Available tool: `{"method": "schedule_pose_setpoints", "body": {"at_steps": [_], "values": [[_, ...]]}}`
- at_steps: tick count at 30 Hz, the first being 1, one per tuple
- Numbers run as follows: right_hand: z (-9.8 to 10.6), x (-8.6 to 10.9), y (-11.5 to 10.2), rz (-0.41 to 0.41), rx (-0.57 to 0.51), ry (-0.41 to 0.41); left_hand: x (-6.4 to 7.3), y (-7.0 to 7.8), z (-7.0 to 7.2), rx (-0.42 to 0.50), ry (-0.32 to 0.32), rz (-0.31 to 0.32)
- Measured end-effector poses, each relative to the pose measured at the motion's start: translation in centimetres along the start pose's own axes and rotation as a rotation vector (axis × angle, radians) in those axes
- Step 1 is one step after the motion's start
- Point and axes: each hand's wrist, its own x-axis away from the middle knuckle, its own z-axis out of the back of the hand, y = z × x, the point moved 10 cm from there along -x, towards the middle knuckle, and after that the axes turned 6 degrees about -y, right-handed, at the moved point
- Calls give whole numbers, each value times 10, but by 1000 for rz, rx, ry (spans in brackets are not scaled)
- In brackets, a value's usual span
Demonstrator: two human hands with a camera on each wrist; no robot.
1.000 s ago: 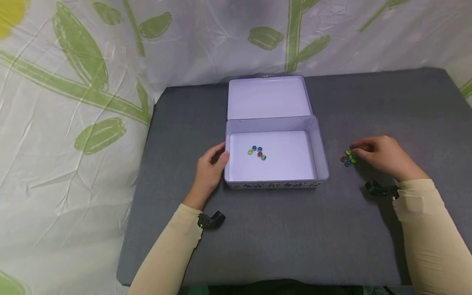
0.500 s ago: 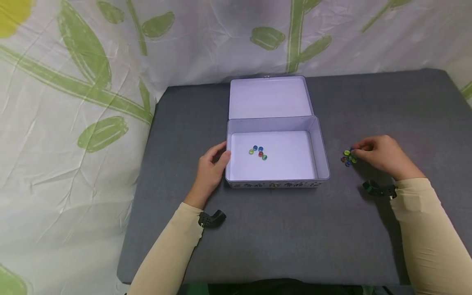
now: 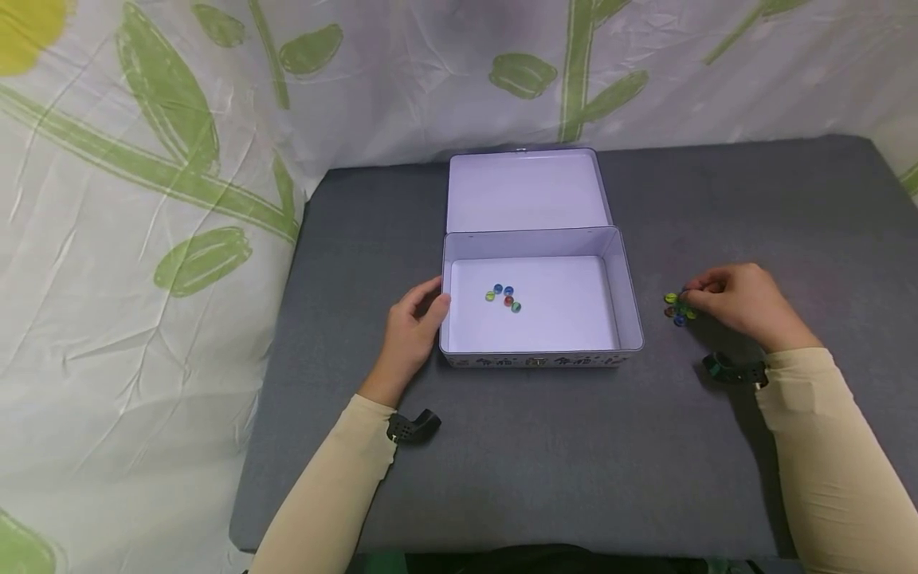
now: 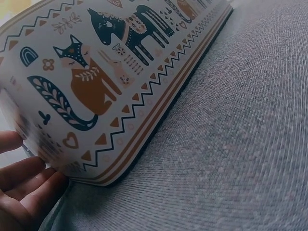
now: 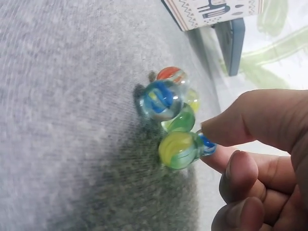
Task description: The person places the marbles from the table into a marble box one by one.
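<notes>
In the head view, my left hand (image 3: 411, 339) rests its fingers and thumb against the left wall of a lidded tin box (image 3: 538, 360). The left wrist view shows those fingers (image 4: 29, 175) touching the wall, next to a side printed with a fox and a horse. My right hand (image 3: 749, 303) is at a small cluster of glass marbles on the table. Between its thumb and index finger it pinches a blue marble (image 5: 208, 144), partly hidden. Beside it lie a yellow-green marble (image 5: 177, 150), a green marble (image 5: 180, 119), a blue-swirled marble (image 5: 162, 100) and an orange-red marble (image 5: 172, 74).
Several marbles (image 3: 508, 301) in blue, red, green and yellow lie inside the box, left of its middle. The lid (image 3: 527, 191) is folded back behind it. Grey cloth covers the table (image 3: 574, 462), and a white leaf-printed sheet (image 3: 416, 88) hangs behind and at the left.
A yellow-green marble in the cluster has shifted slightly left, away from my right fingertips. The right hand stays at the cluster, and the left hand keeps its place on the box.
</notes>
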Motion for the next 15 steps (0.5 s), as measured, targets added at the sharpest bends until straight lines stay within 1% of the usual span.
{"method": "schedule_pose_setpoints", "body": {"at_steps": [3,7,10,15], "values": [[4,2,-2,6,-1,19,0,1,0,0,5,-5],[10,6,-8,21,-6,42,0,0,-1,-21,3,0],[16,7,-17,39,-23,56,1,0,-1,-42,3,-2],[27,7,-35,64,-46,70,1,3,0,-33,18,-13]]}}
